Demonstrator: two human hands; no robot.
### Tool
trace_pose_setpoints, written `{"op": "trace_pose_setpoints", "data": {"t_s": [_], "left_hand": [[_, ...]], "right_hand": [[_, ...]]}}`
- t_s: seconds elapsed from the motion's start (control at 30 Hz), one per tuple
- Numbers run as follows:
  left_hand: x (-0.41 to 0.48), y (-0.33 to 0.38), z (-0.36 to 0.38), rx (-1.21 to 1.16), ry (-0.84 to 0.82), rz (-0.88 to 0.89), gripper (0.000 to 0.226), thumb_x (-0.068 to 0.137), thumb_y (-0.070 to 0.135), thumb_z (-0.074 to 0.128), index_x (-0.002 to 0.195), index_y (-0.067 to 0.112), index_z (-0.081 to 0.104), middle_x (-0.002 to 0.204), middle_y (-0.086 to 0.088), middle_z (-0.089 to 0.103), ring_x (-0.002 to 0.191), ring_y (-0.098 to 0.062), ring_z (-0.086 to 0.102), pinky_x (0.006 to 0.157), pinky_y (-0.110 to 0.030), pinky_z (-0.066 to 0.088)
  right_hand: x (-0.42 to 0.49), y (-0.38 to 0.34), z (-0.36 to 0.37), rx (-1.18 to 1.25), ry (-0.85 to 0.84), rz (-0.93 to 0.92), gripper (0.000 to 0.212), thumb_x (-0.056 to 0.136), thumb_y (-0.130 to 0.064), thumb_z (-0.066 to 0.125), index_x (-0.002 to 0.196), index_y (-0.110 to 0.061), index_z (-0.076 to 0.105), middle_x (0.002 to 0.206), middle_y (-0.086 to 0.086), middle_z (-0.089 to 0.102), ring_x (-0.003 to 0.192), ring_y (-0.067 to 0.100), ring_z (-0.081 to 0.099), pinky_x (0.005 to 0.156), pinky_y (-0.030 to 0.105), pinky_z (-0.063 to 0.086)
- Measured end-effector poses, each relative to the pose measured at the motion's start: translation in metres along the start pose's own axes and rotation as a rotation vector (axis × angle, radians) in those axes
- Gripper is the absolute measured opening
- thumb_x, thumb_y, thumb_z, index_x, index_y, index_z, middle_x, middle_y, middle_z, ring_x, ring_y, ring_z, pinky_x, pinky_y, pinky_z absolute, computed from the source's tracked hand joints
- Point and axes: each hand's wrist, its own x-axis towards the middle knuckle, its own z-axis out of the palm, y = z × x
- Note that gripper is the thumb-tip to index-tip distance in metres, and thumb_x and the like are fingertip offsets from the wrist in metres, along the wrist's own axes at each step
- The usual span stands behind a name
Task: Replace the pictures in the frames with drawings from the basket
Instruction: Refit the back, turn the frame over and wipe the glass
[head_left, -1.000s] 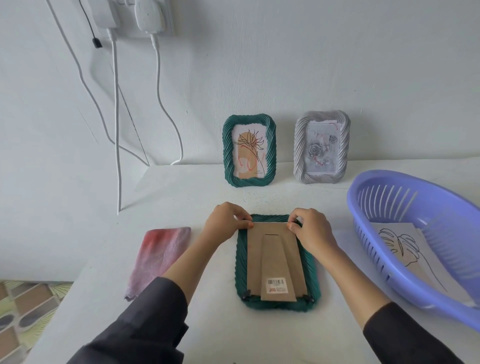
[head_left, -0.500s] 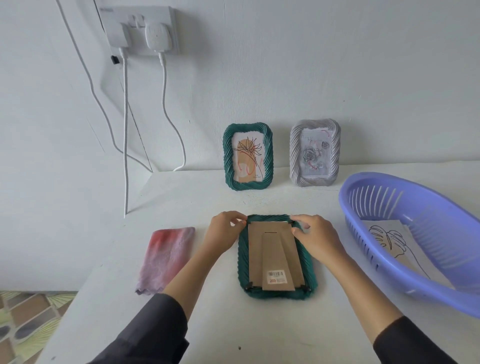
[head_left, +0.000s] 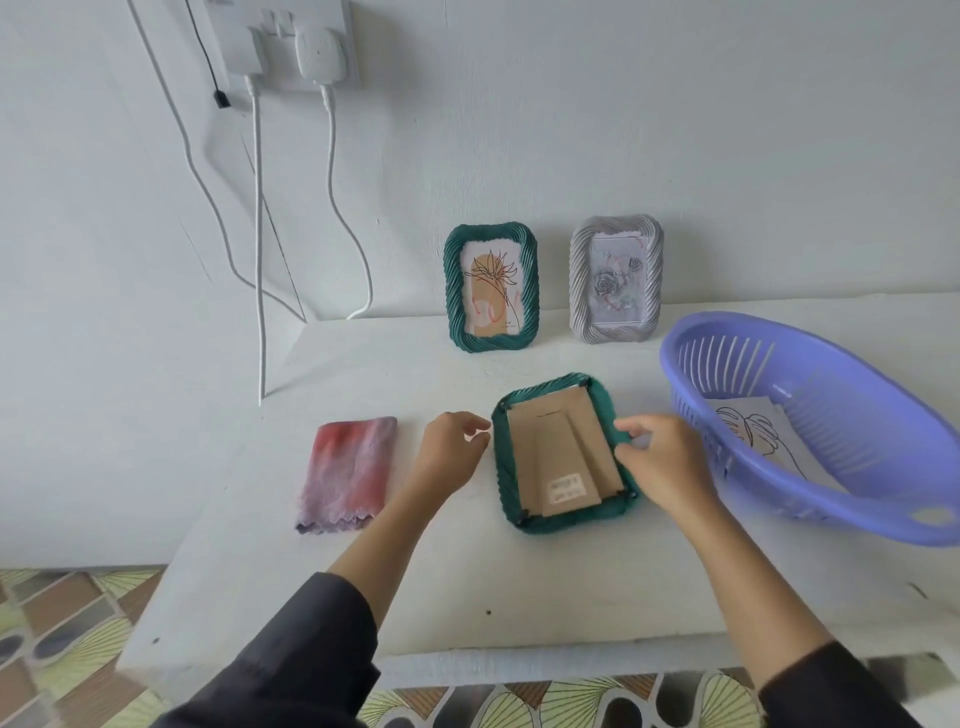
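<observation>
Face down at tabletop (head_left: 363, 582) centre, slightly askew: green rope-rimmed picture frame (head_left: 550, 457), brown cardboard back up. Its right rim gripped by right hand (head_left: 660, 462), fingers curled over it. Just beside its left rim, left hand (head_left: 452, 452), fingers loosely curled, holding nothing; contact with rim unclear. At right edge, lilac slotted plastic basket (head_left: 685, 364) holds white leaf-drawing sheet (head_left: 748, 426). At rear edge, second green frame (head_left: 452, 291) and grey frame (head_left: 579, 280) stand upright against wall. Near left edge, pink-purple folded cloth (head_left: 348, 467).
</observation>
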Motion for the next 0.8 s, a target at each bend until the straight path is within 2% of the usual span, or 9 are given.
{"op": "trace_pose_setpoints", "data": {"t_s": [0.07,0.13,0.2,0.27,0.37,0.43,0.57,0.7,0.8], "left_hand": [[-0.006,0.006,-0.002,-0.078,0.025,0.006,0.024,0.09,0.016,0.056,0.11,0.011,0.068,0.11,-0.008,0.067,0.095,-0.02,0.061,0.084,-0.024,0.044],[-0.013,0.015,-0.005,-0.204,0.018,0.001,0.023,0.091,0.016,0.055,0.109,0.012,0.068,0.101,-0.007,0.067,0.084,-0.018,0.059,0.079,-0.026,0.047],[-0.02,0.029,-0.008,-0.38,-0.017,-0.013,0.025,0.092,0.016,0.053,0.113,0.01,0.064,0.094,-0.005,0.063,0.079,-0.018,0.058,0.081,-0.032,0.052],[-0.027,0.045,-0.012,-0.591,-0.048,-0.037,0.029,0.094,0.017,0.05,0.12,0.007,0.058,0.091,-0.006,0.06,0.078,-0.018,0.057,0.082,-0.033,0.053],[-0.033,0.066,-0.022,-0.855,-0.068,-0.131,0.024,0.097,0.028,0.043,0.119,0.019,0.049,0.089,-0.003,0.059,0.081,-0.018,0.057,0.08,-0.031,0.051],[-0.031,0.071,-0.027,-0.903,-0.026,-0.213,0.027,0.098,0.033,0.04,0.121,0.02,0.046,0.094,-0.005,0.06,0.081,-0.017,0.058,0.08,-0.033,0.051],[-0.025,0.056,-0.026,-0.703,0.081,-0.283,0.049,0.094,0.021,0.048,0.141,0.018,0.032,0.127,-0.012,0.053,0.098,-0.022,0.056,0.083,-0.033,0.049],[-0.024,0.03,-0.017,-0.546,0.073,-0.275,0.054,0.092,0.008,0.046,0.143,0.018,0.03,0.125,-0.013,0.057,0.091,-0.028,0.061,0.071,-0.035,0.051],[-0.024,0.017,-0.006,-0.419,0.086,-0.265,0.049,0.092,0.011,0.042,0.14,0.018,0.036,0.117,-0.013,0.063,0.085,-0.029,0.06,0.067,-0.033,0.049]], "right_hand": [[0.001,-0.015,-0.017,-0.037,0.09,-0.086,0.03,0.08,0.001,0.059,0.109,0.0,0.067,0.108,0.018,0.069,0.095,0.025,0.063,0.083,0.022,0.042],[0.002,-0.031,-0.028,-0.097,0.121,-0.165,0.028,0.081,0.001,0.059,0.108,0.003,0.066,0.11,0.018,0.068,0.099,0.028,0.065,0.084,0.019,0.041],[0.0,-0.049,-0.033,-0.171,0.108,-0.252,0.024,0.08,0.004,0.058,0.102,0.01,0.065,0.106,0.027,0.066,0.1,0.038,0.063,0.089,0.033,0.05],[-0.005,-0.068,-0.033,-0.214,0.044,-0.351,0.021,0.08,0.003,0.056,0.097,0.013,0.063,0.095,0.032,0.065,0.092,0.043,0.062,0.08,0.044,0.052],[-0.015,-0.088,-0.024,-0.14,-0.099,-0.489,0.018,0.084,-0.008,0.06,0.096,0.002,0.069,0.067,0.0,0.06,0.065,0.027,0.058,0.062,0.029,0.041],[-0.018,-0.093,-0.011,-0.043,-0.235,-0.543,0.019,0.087,-0.012,0.059,0.102,-0.008,0.07,0.073,-0.007,0.058,0.061,0.016,0.051,0.062,0.025,0.04],[-0.011,-0.075,0.018,0.122,-0.374,-0.469,0.024,0.091,-0.01,0.054,0.11,-0.012,0.068,0.105,0.003,0.071,0.091,0.016,0.065,0.082,0.024,0.05],[0.004,-0.033,0.041,0.108,-0.24,-0.223,0.031,0.094,-0.014,0.048,0.122,-0.01,0.059,0.125,0.006,0.062,0.114,0.019,0.057,0.09,0.021,0.042],[0.009,-0.008,0.053,-0.018,-0.243,-0.105,0.043,0.097,-0.021,0.042,0.138,-0.009,0.04,0.147,0.006,0.039,0.136,0.02,0.035,0.109,0.027,0.027]]}}
